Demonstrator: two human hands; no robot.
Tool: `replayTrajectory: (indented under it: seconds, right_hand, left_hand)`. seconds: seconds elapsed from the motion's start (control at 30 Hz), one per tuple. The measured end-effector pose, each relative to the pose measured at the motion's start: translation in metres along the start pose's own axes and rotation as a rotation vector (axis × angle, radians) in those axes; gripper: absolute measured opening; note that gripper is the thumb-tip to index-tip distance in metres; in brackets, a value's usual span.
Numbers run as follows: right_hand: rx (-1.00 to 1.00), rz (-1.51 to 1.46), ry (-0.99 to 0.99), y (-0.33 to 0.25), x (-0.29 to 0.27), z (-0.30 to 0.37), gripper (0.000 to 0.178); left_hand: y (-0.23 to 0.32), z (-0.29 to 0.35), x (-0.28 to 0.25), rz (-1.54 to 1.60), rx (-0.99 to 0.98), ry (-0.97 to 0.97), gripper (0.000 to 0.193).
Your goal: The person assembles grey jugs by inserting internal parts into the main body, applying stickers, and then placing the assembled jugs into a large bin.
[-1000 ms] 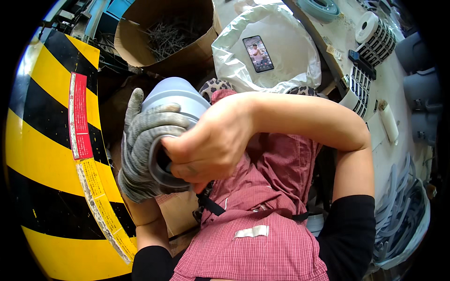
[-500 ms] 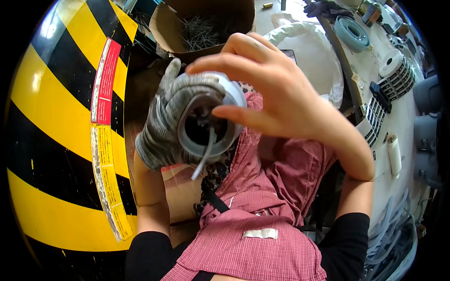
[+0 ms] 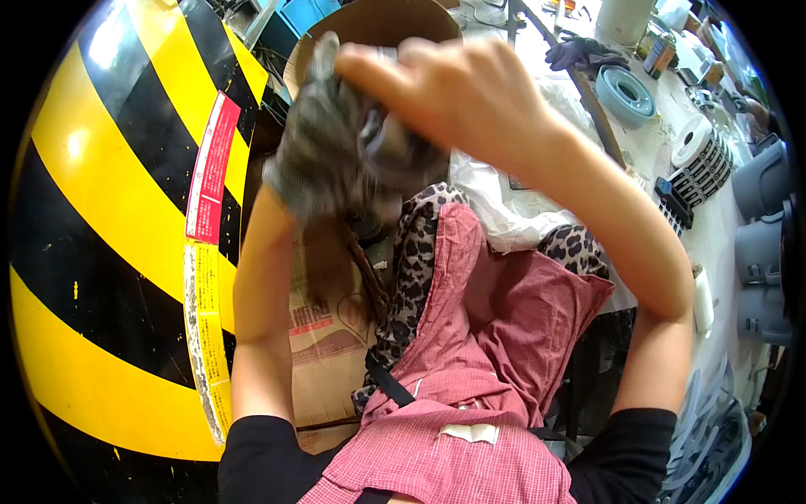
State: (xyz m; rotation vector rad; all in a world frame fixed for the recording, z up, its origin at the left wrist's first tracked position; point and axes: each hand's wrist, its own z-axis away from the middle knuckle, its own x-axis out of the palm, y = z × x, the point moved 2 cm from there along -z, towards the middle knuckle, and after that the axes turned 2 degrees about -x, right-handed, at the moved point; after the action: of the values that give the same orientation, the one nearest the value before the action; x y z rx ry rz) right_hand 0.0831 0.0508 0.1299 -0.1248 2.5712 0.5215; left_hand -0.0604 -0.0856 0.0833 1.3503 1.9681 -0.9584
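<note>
Held item: one hollow grey part (image 3: 401, 158), motion-blurred, raised above your left knee, between your two hands and in front of the open cardboard box (image 3: 424, 18).
Your left hand (image 3: 315, 147): in a grey knit glove, grasping the part from its left side.
Your right hand (image 3: 457, 97): bare, fingers bent over the part's upper side; blur prevents telling whether they grip it.
Your lap: pink checked apron (image 3: 537, 311); white bag (image 3: 495, 206) beyond, between your knees.
Counter (image 3: 659, 139), on your right: dark gloves (image 3: 583, 53) at the left edge, toward the far end; blue-grey ring (image 3: 625, 97) just beside them, near that edge; label roll (image 3: 701, 151) farther in; black device (image 3: 674, 203) beside its strip; grey fittings (image 3: 762, 244) along the right edge.
Your left flank: yellow-and-black striped panel (image 3: 101, 218).
</note>
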Motion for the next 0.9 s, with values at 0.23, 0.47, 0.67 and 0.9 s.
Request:
replayTrajectory:
  seconds: [0.23, 0.47, 0.67, 0.9]
  right_hand:
    - [0.546, -0.197, -0.042, 0.077, 0.007, 0.053, 0.037]
    - [1.042, -0.360, -0.499, 0.129, 0.062, 0.236, 0.023]
    - [1.004, -0.088, -0.944, 0.111, 0.122, 0.338, 0.026]
    - [0.842, -0.091, -0.919, 0.136, 0.158, 0.396, 0.030]
  left_hand:
    - [-0.088, -0.052, 0.060, 0.236, -0.117, 0.129, 0.051]
    - [-0.109, -0.012, 0.020, 0.348, -0.139, 0.524, 0.060]
    - [0.005, 0.058, -0.029, 0.572, -0.505, 0.648, 0.066]
    - [0.094, 0.112, -0.058, 0.922, -0.745, 0.493, 0.061]
